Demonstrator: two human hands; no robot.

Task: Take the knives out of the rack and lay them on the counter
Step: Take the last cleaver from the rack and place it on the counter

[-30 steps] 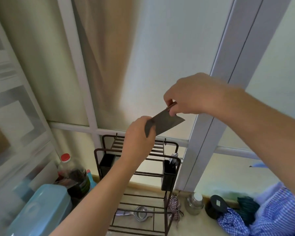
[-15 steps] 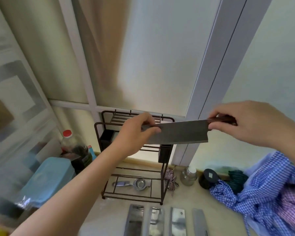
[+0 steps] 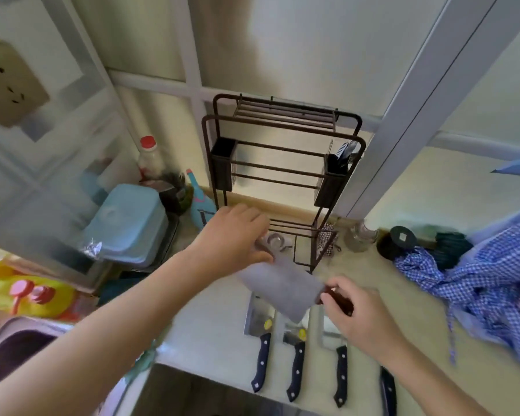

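Note:
I hold a grey cleaver (image 3: pixel 282 288) between both hands, low over the counter (image 3: pixel 210 334) in front of the brown wire rack (image 3: pixel 282 163). My right hand (image 3: pixel 360 310) grips its dark red handle. My left hand (image 3: pixel 234 238) pinches the far end of the blade. Under the cleaver, several knives lie side by side on the counter, with dark handles toward me: one (image 3: pixel 260 352) at the left, one (image 3: pixel 294 364) beside it, a third (image 3: pixel 339 373), and a black handle (image 3: pixel 388 391) at the right.
A light blue lidded box (image 3: pixel 129 223) and a red-capped bottle (image 3: pixel 149 157) stand left of the rack. A glass jar (image 3: pixel 360 238), a black round object (image 3: pixel 398 241) and blue checked cloth (image 3: pixel 475 280) lie at the right. A sink (image 3: pixel 15 352) sits at lower left.
Both hands have brought the cleaver down from in front of the rack's top to just above the row of knives on the counter. The view has tilted downward.

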